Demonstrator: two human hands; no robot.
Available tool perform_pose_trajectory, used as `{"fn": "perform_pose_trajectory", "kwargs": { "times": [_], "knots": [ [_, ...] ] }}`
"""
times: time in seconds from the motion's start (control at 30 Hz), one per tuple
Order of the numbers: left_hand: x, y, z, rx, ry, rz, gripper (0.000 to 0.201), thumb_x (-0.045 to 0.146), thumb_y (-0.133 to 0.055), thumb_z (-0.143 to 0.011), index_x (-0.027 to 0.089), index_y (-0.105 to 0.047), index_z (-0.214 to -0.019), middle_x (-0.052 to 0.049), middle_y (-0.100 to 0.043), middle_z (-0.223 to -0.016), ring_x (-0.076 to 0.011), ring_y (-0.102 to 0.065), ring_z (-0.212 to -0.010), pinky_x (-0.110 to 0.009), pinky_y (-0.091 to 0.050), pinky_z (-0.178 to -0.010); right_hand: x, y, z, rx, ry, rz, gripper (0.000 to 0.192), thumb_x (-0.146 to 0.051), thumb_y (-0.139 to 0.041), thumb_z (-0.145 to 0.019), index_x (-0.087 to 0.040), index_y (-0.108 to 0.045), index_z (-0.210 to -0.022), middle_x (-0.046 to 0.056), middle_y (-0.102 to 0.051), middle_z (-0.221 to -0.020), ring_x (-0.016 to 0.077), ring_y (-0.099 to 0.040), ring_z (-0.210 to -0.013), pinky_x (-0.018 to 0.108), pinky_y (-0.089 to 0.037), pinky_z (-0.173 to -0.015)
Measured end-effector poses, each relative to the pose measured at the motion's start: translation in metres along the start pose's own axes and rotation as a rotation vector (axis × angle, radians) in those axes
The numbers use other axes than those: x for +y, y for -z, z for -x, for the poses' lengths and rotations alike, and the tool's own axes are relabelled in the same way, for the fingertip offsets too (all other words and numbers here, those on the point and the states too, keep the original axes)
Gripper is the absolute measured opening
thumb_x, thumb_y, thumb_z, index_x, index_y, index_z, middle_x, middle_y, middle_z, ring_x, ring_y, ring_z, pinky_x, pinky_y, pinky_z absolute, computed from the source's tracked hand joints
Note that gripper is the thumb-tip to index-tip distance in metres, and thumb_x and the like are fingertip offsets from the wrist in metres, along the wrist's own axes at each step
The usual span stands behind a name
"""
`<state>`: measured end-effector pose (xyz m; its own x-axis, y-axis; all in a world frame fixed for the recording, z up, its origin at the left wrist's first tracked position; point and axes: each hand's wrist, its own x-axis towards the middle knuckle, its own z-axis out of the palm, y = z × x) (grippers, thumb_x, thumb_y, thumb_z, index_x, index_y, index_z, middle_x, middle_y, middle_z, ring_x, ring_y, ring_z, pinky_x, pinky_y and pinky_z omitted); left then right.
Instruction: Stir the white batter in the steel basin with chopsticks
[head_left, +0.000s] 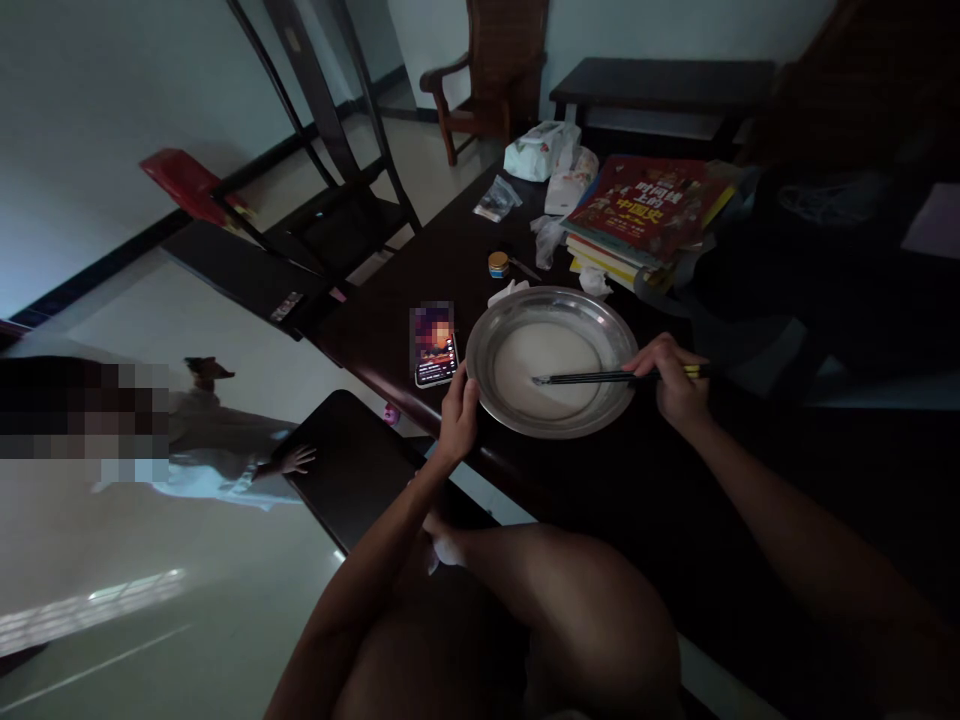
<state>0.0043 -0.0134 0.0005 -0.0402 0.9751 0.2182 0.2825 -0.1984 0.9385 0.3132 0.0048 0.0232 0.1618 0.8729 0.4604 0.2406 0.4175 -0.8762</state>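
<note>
On the dark table (405, 280), your left hand (459, 412) pinches the metal plate (600, 310) at nine o'clock; your right hand (673, 378), closed around chopsticks (592, 378), is stirring the white batter (547, 362). Keep the plate steady.

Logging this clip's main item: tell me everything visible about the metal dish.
The dish is round, shallow and wide-rimmed, of silvery metal that looks like steel. It sits flat on the dark table, near its edge, beside a phone. A pale, whitish layer covers its bottom. The left hand grips its near-left rim; the right hand holds dark chopsticks whose tips reach into the pale layer.
</note>
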Motion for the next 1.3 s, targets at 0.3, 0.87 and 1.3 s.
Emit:
{"fn": "perform_pose_trajectory", "kwargs": {
  "times": [0.3, 0.87, 1.3],
  "knots": [
    [-0.0002, -0.0003, -0.0004, 0.003, -0.011, -0.003, 0.065, 0.069, -0.041, -0.098, 0.019, -0.059, -0.137, -0.013, -0.067, -0.138, -0.0287, -0.061, -0.131, -0.045, -0.046, -0.113, -0.0009, -0.0004, -0.0001, 0.023, 0.005, -0.025, 0.051, -0.058, -0.055, -0.095, -0.028, -0.066, -0.055, 0.001, -0.071, -0.062, 0.0209, -0.062, -0.068, 0.043, -0.049, -0.074],
    [-0.0003, 0.0, -0.0004, 0.001, 0.0, -0.006, 0.064, 0.068, -0.042, -0.099, 0.019, -0.059, -0.137, -0.013, -0.067, -0.138, -0.0283, -0.061, -0.131, -0.044, -0.047, -0.113, -0.0009, -0.0002, -0.0003, 0.033, 0.001, 0.001, 0.049, -0.058, -0.055, -0.095, -0.028, -0.066, -0.057, 0.001, -0.072, -0.064, 0.0215, -0.063, -0.072, 0.044, -0.05, -0.078],
    [-0.0017, 0.0001, -0.0006, 0.003, -0.006, 0.0, 0.064, 0.067, -0.043, -0.099, 0.02, -0.058, -0.139, -0.013, -0.066, -0.139, -0.0282, -0.061, -0.131, -0.044, -0.046, -0.114, -0.0019, -0.001, 0.0, -0.025, 0.016, 0.012, 0.05, -0.06, -0.054, -0.095, -0.029, -0.067, -0.058, 0.001, -0.072, -0.063, 0.0227, -0.064, -0.073, 0.046, -0.049, -0.08]
  ]
}}
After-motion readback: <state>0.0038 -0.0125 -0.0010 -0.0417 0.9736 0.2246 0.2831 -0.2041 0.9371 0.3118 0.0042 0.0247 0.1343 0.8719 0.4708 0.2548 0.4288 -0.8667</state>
